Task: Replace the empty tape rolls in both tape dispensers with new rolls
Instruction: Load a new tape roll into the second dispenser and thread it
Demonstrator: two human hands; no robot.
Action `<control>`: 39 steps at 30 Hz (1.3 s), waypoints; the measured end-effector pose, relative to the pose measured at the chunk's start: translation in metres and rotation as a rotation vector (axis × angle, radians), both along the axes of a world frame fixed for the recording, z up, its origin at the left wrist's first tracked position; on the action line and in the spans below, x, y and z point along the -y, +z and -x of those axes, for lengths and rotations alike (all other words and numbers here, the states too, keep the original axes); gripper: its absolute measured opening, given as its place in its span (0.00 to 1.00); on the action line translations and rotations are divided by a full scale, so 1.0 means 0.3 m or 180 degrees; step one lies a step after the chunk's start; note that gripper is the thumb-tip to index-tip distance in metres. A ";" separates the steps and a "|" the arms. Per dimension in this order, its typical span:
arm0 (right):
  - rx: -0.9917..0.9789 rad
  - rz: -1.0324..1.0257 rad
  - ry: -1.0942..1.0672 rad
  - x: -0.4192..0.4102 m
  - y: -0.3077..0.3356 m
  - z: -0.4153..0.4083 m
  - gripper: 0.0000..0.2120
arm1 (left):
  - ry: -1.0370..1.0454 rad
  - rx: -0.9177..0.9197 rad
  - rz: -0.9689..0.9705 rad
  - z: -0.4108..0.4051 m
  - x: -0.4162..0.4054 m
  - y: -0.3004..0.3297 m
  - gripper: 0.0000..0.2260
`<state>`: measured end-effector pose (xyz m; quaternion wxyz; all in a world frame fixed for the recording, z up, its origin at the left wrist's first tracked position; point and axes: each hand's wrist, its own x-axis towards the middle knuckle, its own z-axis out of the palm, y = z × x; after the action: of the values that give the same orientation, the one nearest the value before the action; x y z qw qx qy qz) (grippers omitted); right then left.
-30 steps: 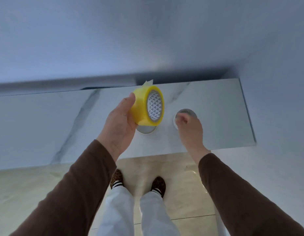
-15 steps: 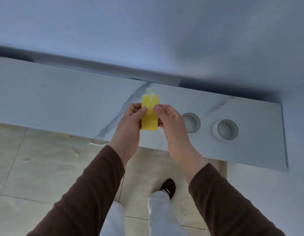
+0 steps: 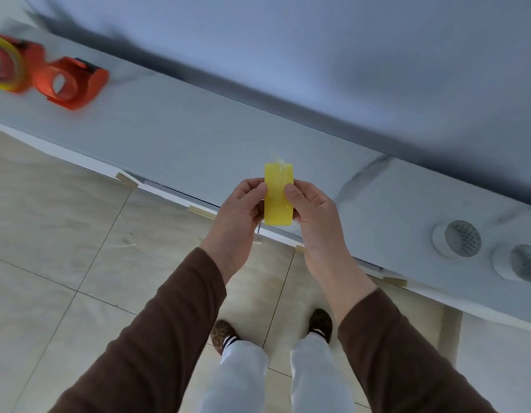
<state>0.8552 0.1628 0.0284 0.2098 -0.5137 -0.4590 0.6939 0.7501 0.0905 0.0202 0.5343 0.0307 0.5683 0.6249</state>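
A yellow tape roll is held edge-on between my left hand and my right hand, above the front edge of the white marble-look shelf. A loose tape end sticks up from its top. Far left on the shelf lies an orange tape dispenser with a bare hub. Beside it at the frame edge is a second orange dispenser carrying a yellow roll. Two white empty tape cores rest on the shelf at the right.
A grey wall rises behind the shelf. Beige floor tiles lie below, with my feet and white trousers at the bottom. Bits of masking tape stick along the shelf's front edge.
My right hand left the core on the shelf and joined the left on the yellow roll, turned edge-on. My view has swung left, bringing the orange dispensers into sight.
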 end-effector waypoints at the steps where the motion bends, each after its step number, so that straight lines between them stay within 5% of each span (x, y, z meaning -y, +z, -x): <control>1: -0.0004 0.0011 0.0019 0.016 0.001 0.047 0.12 | 0.0029 -0.0006 -0.0001 0.044 0.020 0.000 0.08; 22: -0.0006 0.0196 0.0523 0.140 -0.032 0.993 0.07 | 0.0661 -0.0096 0.0128 0.918 0.204 -0.005 0.06; 39: -0.0118 0.0261 0.0163 0.429 0.012 1.673 0.13 | -0.0079 -0.0221 0.0093 1.683 0.436 0.018 0.08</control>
<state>0.3533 0.0340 0.0320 0.1792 -0.4969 -0.4392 0.7267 0.2452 -0.0403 0.0255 0.5225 0.0516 0.5951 0.6084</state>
